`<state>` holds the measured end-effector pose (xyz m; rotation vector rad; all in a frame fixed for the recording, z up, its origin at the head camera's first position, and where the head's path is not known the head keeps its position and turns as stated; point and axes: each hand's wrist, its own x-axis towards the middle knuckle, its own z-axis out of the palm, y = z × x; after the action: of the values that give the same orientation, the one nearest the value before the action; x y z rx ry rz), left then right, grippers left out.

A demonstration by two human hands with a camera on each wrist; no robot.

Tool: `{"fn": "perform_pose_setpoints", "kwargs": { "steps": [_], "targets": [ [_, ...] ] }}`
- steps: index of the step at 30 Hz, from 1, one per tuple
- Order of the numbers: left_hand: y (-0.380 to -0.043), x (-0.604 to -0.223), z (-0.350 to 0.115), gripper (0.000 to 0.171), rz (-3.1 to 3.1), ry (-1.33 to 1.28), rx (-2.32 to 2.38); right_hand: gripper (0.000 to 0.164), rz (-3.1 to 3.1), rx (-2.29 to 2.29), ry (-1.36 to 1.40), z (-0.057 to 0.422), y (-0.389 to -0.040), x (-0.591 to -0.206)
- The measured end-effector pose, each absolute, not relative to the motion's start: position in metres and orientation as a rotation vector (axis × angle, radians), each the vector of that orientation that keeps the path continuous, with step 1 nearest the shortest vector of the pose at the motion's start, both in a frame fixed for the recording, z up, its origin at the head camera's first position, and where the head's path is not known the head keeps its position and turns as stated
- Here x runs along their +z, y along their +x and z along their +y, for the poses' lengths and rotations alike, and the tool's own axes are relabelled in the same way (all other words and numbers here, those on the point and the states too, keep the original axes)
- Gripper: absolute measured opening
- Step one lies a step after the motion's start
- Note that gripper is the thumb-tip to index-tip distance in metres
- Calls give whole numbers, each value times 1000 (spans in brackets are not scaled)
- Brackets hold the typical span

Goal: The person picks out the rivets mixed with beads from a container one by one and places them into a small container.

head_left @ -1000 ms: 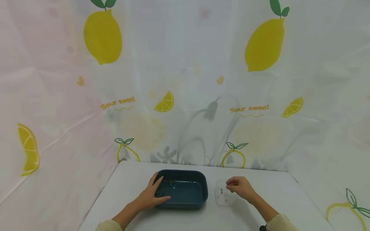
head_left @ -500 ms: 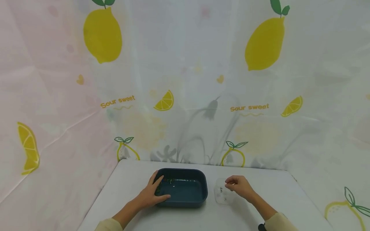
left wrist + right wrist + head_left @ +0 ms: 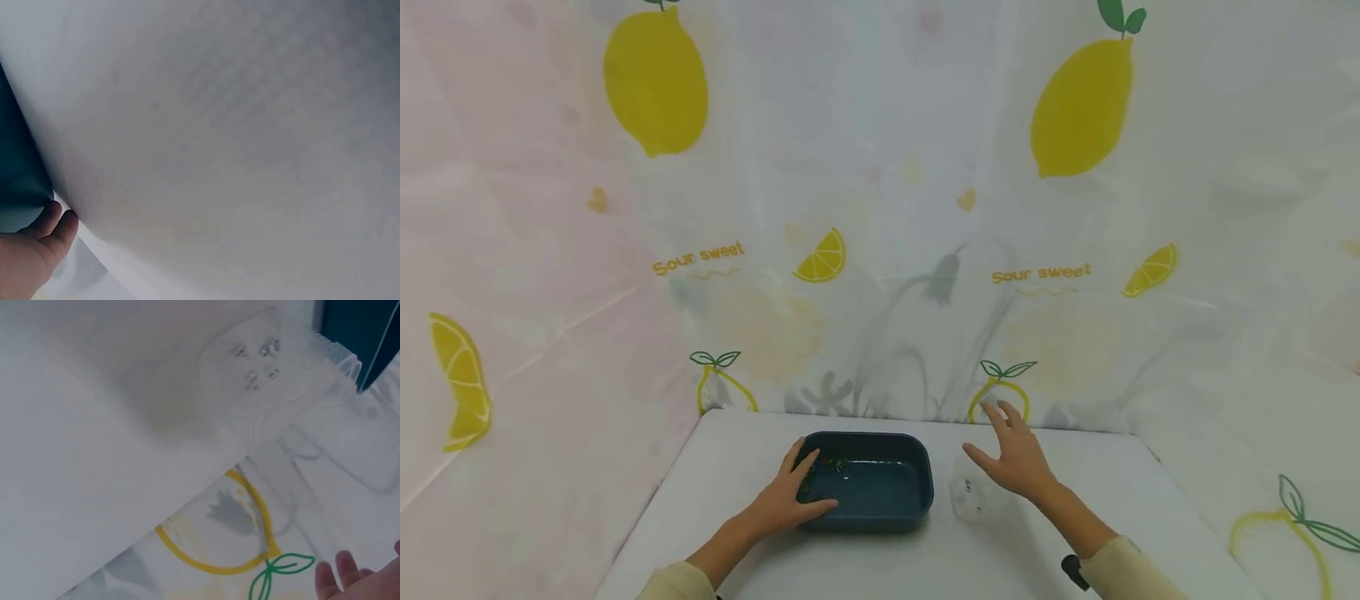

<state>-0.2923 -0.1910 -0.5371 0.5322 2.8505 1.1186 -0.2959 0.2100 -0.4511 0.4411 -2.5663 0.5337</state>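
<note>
A dark blue rectangular basin [image 3: 880, 492] stands on the white table, with several small coloured bits [image 3: 831, 464] inside at its left end. My left hand [image 3: 778, 502] rests on the basin's left side, fingers spread near the back corner and thumb across the front rim. In the left wrist view, two fingertips of the left hand [image 3: 47, 234] lie by the basin's edge. To the basin's right sits a clear plastic box [image 3: 967, 500] containing several small shiny pieces [image 3: 262, 362]. Above and behind the box, my right hand [image 3: 1018, 458] is raised, fingers spread, holding nothing visible.
The white table [image 3: 1075, 517] ends at a back edge against a curtain [image 3: 880, 183] printed with lemons. More of this printed fabric hangs at both sides. A dark band [image 3: 1073, 572] shows at the right wrist.
My right hand's fingertips were drawn together over the clear box; they have since spread apart and the hand has lifted toward the back. The left hand stays on the basin.
</note>
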Motion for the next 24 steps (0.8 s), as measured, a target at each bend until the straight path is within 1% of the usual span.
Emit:
{"fn": "perform_pose_setpoints", "kwargs": {
  "steps": [2,5,10,15,20,24],
  "targets": [
    [-293,-537,-193,99,2851,529,1119,79,-2560,440,461,199,-300,-450],
    [-294,-538,-193,99,2844,533,1127,86,-2595,375,463,185,-303,-452],
    [-292,-542,-192,98,2843,532,1124,86,-2663,336,435,170,-307,-459],
    [-292,-542,-191,98,2850,517,1124,85,-2703,304,393,164,-313,-463],
    [-294,-540,-192,97,2863,539,1116,85,-2706,271,377,168,-316,-465],
    [-292,-537,-192,97,2861,559,1119,84,-2699,255,368,182,-314,-468]
  ]
}}
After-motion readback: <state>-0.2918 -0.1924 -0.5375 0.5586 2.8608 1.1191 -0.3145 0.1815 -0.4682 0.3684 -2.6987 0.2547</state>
